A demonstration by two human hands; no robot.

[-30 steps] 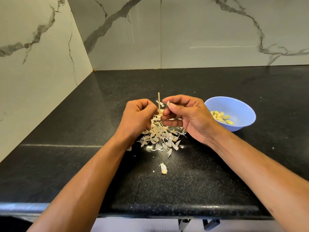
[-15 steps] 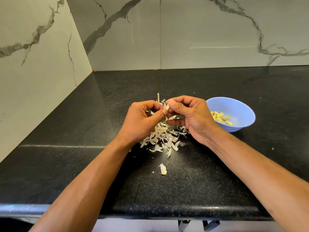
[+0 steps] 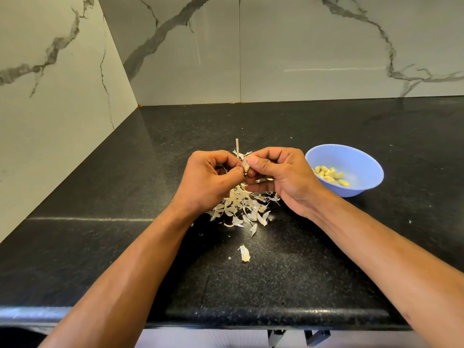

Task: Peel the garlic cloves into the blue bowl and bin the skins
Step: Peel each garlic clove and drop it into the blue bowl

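Garlic clove [image 3: 246, 166] sits at the centre of the frame, pinched between the curled fingertips of the left hand [image 3: 209, 182] and the right hand [image 3: 281, 178], both held just above a loose pile of skins [image 3: 242, 208] on the black counter [image 3: 100, 247]. A thin pale stalk [image 3: 236, 146] stands up just behind the hands, and a single skin scrap [image 3: 244, 252] lies lower down, apart from the pile. At the right of the frame the blue bowl [image 3: 361, 162] rests on the counter near the right hand, holding several peeled cloves [image 3: 330, 175], with the veined marble wall [image 3: 301, 46] across the top.
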